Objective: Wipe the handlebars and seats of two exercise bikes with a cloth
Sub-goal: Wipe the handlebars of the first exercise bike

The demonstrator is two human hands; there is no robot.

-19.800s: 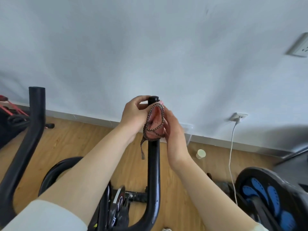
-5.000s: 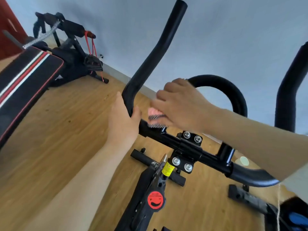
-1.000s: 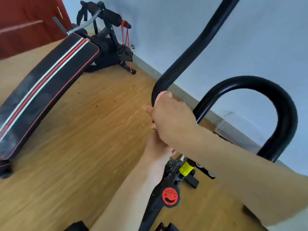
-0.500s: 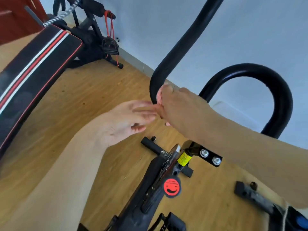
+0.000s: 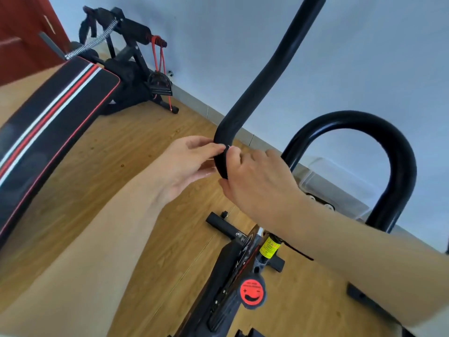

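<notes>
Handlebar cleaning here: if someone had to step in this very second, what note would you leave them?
Left hand: fingertips touch the handlebar at its bend; whether they pinch anything is unclear.
Right hand: curled round the handlebar just below the bend.
Cloth: hidden, probably under the right hand.
Done: cannot tell from this view.
Left: likely finish this bar, the loop bar, then the seats, out of view, and the second bike.

Bench (image 5: 48,113) left of handlebar (image 5: 262,76); loop bar (image 5: 393,152) right; knob (image 5: 252,291) below, on frame (image 5: 226,276); wall (image 5: 243,32) behind.
</notes>
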